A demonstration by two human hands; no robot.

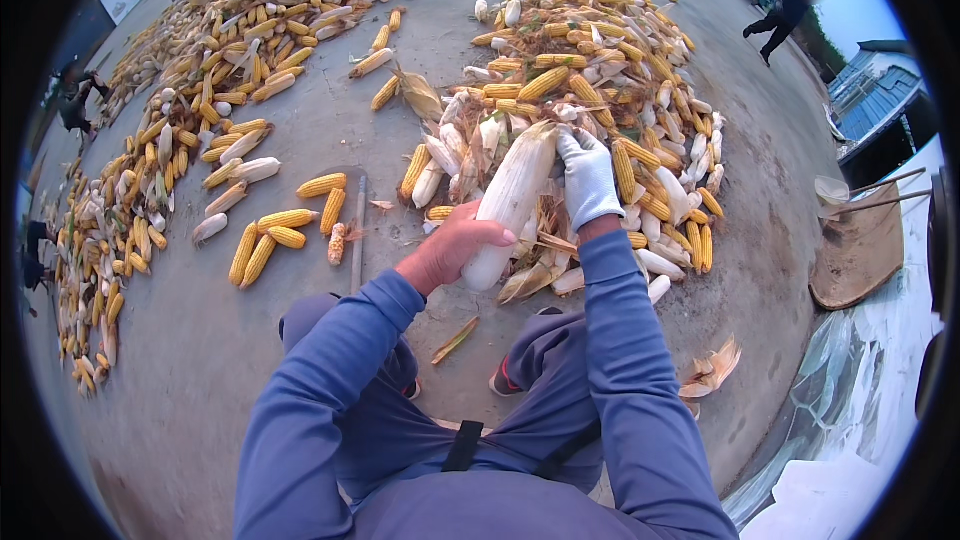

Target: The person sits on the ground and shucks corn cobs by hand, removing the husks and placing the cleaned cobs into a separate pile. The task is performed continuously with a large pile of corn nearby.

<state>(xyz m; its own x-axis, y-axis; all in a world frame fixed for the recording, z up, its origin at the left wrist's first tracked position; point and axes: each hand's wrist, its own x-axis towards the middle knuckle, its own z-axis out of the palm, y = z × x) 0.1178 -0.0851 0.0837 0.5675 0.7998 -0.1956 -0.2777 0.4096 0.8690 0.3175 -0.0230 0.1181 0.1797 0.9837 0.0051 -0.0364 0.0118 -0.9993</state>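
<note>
An ear of corn in its pale husk (510,202) is held tilted before me, over the near edge of a corn pile (555,67). My bare left hand (454,247) grips its thick lower end, with the thumb across the husk. At the upper tip, my right hand (589,172), in a white knit glove, has its fingers closed on the husk. Behind them the pile mixes bare yellow cobs and husked ears. Several husked-off yellow cobs (286,238) lie on the concrete to the left, near a partly bare cob (337,244).
A metal rod-like tool (359,232) lies left of the pile. A long corn heap (217,52) curves along the left. Loose husk (711,371) and a scoop-like container (859,247) are at right, by plastic sheeting (832,390). A person (786,11) walks far right; others are far left.
</note>
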